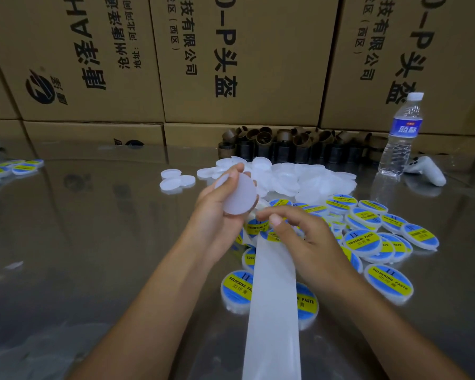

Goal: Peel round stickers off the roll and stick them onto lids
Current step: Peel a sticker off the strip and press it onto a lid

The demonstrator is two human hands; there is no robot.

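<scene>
My left hand (217,209) grips a plain white round lid (237,194), held up with its flat face toward me. Just below it my right hand (291,231) pinches at the top end of the white backing strip (272,311), which runs down toward me. A sticker between those fingers cannot be made out. Behind the hands lies a heap of bare white lids (299,179). Lids with blue and yellow stickers (390,281) are spread under and to the right of my hands.
A water bottle (402,135) stands at the back right beside a white controller (427,171). Brown cardboard cores (294,144) line the wall of cartons (231,64). More stickered lids (8,168) lie far left. The metal table (93,242) is shiny.
</scene>
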